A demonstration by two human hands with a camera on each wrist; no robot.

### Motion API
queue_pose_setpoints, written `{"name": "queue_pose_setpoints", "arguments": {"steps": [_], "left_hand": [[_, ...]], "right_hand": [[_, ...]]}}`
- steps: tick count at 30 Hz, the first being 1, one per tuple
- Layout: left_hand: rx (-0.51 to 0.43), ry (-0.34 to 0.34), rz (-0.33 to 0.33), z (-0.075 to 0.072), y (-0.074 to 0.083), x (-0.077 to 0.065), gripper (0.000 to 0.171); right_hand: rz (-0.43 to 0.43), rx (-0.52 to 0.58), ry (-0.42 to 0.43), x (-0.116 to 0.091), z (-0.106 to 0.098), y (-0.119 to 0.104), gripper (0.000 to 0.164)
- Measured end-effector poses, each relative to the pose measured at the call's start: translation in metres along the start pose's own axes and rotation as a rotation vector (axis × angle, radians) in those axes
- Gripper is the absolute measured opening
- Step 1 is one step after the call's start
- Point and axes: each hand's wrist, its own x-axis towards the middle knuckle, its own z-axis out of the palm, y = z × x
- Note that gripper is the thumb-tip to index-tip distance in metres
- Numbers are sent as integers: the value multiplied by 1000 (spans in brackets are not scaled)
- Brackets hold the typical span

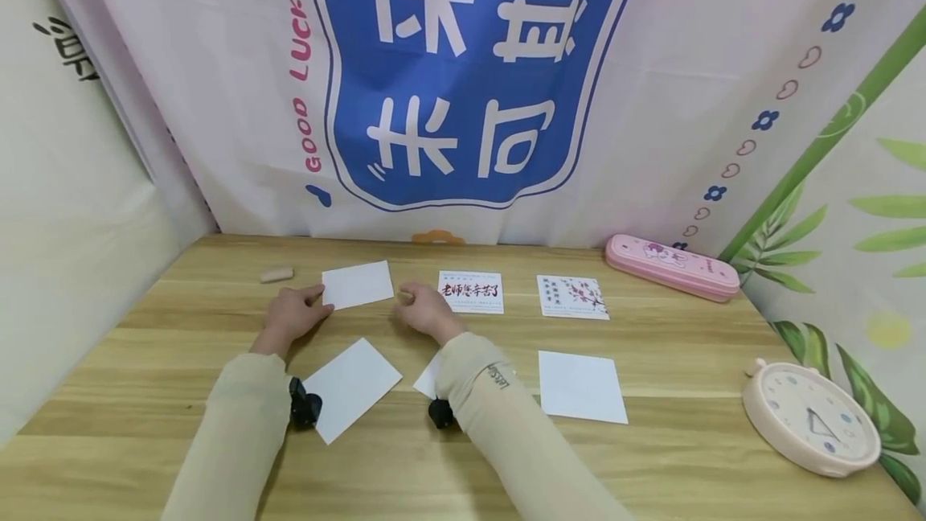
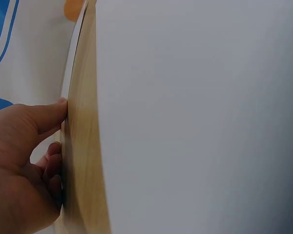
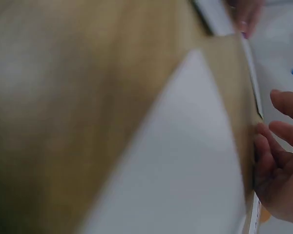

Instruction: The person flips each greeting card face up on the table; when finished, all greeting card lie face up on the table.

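My left hand is at the left edge of a blank white card, its thumb and forefinger touching that edge. In the left wrist view the left hand has its thumb extended to the card's rim, with the other fingers bent below. My right hand hovers just off the card's right edge; its loosely bent fingers hold nothing in the right wrist view. Beside the right hand lies a card with red Chinese writing. Beneath the right forearm, a white card is partly hidden.
Other cards on the wooden table are a tilted white one, a white one and one with printed blossoms. A small beige block, a pink pencil case and a clock stand around them.
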Motion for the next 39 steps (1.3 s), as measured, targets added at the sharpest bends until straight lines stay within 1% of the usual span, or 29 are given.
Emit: {"name": "queue_pose_setpoints", "arguments": {"steps": [1,3,5,9,15,19,26,28,31,34,35,37,39], "left_hand": [[-9,-1,-4,0,0,0,51],[-17,2,-9,1,0,-1,48],[-17,9,-10,1,0,-1,46],[-21,22,-5,1,-1,-2,42],[-29,24,-12,-3,0,-1,40],[-20,21,-17,-4,-1,-2,40],[-16,25,-32,4,0,-3,40],[-20,30,-25,5,0,-3,40],[-21,31,-18,5,0,-4,45],[-21,21,-22,4,-2,-3,57],[-25,19,-25,4,-3,-3,62],[-41,11,-35,4,-4,-2,70],[-54,5,-46,4,-4,-2,73]], "right_hand": [[-14,-70,1,-1,1,-1,42],[-33,-166,4,-3,4,-3,39],[-28,-198,17,-3,6,-4,38],[20,-210,48,-2,10,-6,40],[89,-272,160,2,21,-9,37],[108,-286,217,5,27,-11,35],[123,-312,239,5,30,-4,39],[122,-321,247,4,30,-2,40],[105,-328,252,2,29,-3,38],[75,-342,241,2,28,-4,28],[66,-349,237,2,28,-5,29],[54,-358,226,2,27,-5,38],[53,-372,215,3,27,-6,44]]}}
